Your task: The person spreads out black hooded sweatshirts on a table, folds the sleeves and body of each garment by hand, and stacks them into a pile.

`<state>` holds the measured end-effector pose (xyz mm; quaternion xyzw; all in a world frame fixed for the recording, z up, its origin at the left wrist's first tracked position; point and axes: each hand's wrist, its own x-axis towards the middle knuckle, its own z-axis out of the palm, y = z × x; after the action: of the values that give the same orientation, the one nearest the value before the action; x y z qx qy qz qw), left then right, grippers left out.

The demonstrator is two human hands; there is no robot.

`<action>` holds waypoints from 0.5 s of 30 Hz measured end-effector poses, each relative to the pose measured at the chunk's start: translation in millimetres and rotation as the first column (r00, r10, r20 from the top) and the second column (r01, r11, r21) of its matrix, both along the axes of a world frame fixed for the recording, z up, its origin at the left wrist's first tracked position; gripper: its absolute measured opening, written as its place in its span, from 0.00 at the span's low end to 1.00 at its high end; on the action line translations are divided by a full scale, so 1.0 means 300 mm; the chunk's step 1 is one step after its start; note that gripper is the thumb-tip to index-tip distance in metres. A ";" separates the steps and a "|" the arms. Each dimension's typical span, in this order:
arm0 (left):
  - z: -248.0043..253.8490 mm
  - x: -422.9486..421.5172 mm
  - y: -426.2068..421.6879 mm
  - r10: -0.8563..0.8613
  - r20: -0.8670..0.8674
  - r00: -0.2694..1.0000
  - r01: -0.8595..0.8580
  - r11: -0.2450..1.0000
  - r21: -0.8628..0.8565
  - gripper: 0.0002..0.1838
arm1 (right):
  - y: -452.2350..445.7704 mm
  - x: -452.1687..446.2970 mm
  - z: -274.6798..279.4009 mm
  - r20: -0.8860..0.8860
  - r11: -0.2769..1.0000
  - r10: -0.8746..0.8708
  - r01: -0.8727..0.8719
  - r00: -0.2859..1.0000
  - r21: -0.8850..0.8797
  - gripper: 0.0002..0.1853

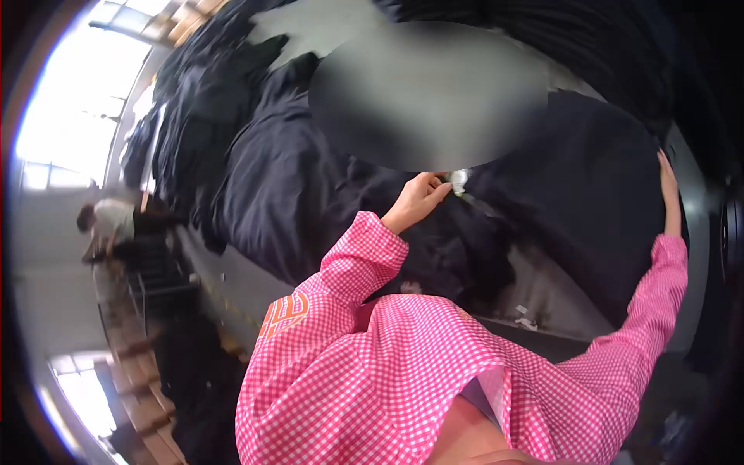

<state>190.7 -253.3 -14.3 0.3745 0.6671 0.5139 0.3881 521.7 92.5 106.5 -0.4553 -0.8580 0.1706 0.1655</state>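
Observation:
Dark cloth [581,186] lies spread over a work surface, with a blurred oval hiding part of it. My left hand [420,200] is near the middle, its fingers pinched together beside a small whitish item [459,181] at the cloth's edge. Whether the fingers grip that item or the cloth is too small to tell. On the far right, my right hand [668,184] rests with its fingers stretched along the outer edge of the dark cloth. Pink checked sleeves cover both arms.
More dark cloth is heaped at the left [271,178] and along the back. White scraps [525,318] lie near the surface's front edge. A co-worker [112,221] is at the far left beside a dark rack. Stacked boxes [139,380] stand at lower left.

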 end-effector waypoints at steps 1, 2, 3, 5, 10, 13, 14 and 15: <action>0.008 -0.063 -0.061 -0.012 -0.092 0.996 0.015 1.000 0.025 0.17 | -0.076 0.092 0.002 0.040 0.998 0.002 -0.005 0.999 0.065 0.26; 0.018 -0.124 -0.144 0.025 -0.136 0.990 -0.026 1.000 -0.005 0.15 | -0.075 -0.017 0.037 0.079 0.991 0.003 -0.013 0.997 0.130 0.26; 0.021 -0.187 -0.234 0.049 -0.181 0.982 -0.056 0.998 -0.035 0.13 | -0.101 -0.035 0.058 0.113 0.981 -0.010 -0.012 0.994 0.196 0.25; -0.003 -0.308 -0.397 0.101 -0.292 0.951 -0.123 0.991 -0.057 0.12 | -0.102 -0.072 0.087 0.175 0.946 -0.042 -0.017 0.984 0.325 0.24; -0.028 -0.519 -0.666 0.220 -0.574 0.789 -0.293 0.956 -0.036 0.08 | 0.217 0.056 0.069 0.283 0.779 -0.200 -0.024 0.938 0.627 0.23; -0.028 -0.609 -0.734 0.221 -0.671 0.708 -0.378 0.921 -0.095 0.08 | -0.013 -0.294 0.137 0.249 0.863 -0.129 -0.015 0.960 0.505 0.19; -0.025 -0.646 -0.717 0.222 -0.665 0.713 -0.371 0.924 -0.089 0.08 | -0.013 -0.385 0.096 0.201 0.892 0.001 -0.092 0.980 0.443 0.17; -0.023 -0.697 -0.688 0.215 -0.701 0.680 -0.348 0.936 -0.051 0.08 | -0.017 -0.473 0.051 0.145 0.907 0.127 -0.174 0.981 0.383 0.16</action>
<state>-18.5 -459.7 -21.3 0.3935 0.8557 0.3303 0.0624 379.9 87.4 121.9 -0.3542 -0.9155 -0.0199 0.1897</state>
